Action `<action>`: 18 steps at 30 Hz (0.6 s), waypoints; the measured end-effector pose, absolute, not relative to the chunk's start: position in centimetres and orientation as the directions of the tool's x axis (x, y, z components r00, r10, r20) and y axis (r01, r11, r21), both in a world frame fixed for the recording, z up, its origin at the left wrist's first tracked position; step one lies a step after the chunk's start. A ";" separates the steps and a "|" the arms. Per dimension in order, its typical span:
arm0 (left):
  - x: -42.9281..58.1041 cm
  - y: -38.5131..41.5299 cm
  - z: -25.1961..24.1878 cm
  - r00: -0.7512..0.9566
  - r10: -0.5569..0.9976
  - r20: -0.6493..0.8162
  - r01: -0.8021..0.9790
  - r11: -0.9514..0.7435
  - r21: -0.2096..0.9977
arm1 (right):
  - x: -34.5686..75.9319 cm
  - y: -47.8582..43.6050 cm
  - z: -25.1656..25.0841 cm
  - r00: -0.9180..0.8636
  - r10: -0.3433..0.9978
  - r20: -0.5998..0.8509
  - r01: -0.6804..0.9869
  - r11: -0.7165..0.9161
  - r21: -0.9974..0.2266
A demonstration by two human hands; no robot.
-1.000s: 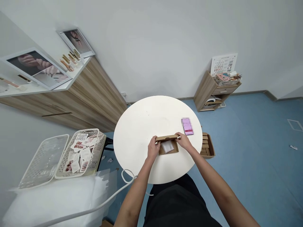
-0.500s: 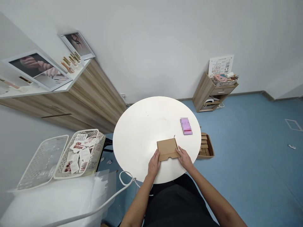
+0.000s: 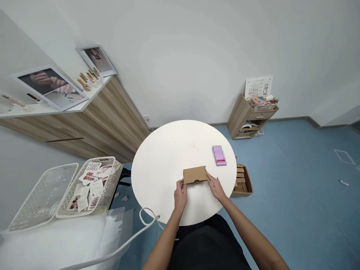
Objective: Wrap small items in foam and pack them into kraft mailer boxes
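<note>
A flat brown cardboard box [image 3: 195,174] is held between my two hands over the near part of the round white table [image 3: 157,161]. My left hand [image 3: 180,194] grips its left front corner, and my right hand [image 3: 216,186] has hold of the right front corner. A small notch shows in the middle of the box's near edge. Beyond my right hand, a blurred purple item [image 3: 219,155] lies on the table.
To the right of the table, a box of cardboard pieces [image 3: 242,180] stands on the floor. On the left are a white basket of cards [image 3: 91,183] and a white cable [image 3: 129,240]. A small cabinet [image 3: 239,116] stands by the wall.
The box has tilted, so its top looks narrower and its near edge sits higher. Both hands still hold it. The camera view has shifted slightly.
</note>
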State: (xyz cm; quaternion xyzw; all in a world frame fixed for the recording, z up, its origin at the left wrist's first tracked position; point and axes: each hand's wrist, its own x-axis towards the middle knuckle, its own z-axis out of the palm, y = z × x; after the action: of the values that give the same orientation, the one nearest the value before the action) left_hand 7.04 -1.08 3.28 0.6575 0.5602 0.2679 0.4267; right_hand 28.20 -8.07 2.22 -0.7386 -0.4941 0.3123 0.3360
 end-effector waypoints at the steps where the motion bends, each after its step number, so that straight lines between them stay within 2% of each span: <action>1: 7.2 -0.3 4.0 0.207 0.968 -0.143 0.527 0.012 0.849 | 28.4 -7.3 2.8 0.314 0.940 -0.130 0.505 -0.282 -0.816; 6: 7.6 3.5 6.5 0.177 0.960 -0.218 0.593 0.073 0.802 | 30.6 -3.6 4.4 0.259 0.939 -0.225 0.414 -0.318 -0.853; 12: 8.1 7.9 7.3 0.225 0.935 -0.273 0.671 0.054 0.739 | 33.1 0.3 5.6 0.162 0.932 -0.324 0.308 -0.360 -0.881; 18: 8.2 10.2 7.0 0.253 0.926 -0.280 0.689 0.031 0.724 | 33.8 2.0 5.7 0.105 0.911 -0.398 0.416 -0.404 -0.815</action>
State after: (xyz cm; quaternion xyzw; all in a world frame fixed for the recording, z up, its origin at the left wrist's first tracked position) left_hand 8.15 10.21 6.97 0.6806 0.5933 0.1465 0.4042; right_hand 33.84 1.99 5.71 -0.6946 -0.4778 0.4683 0.2643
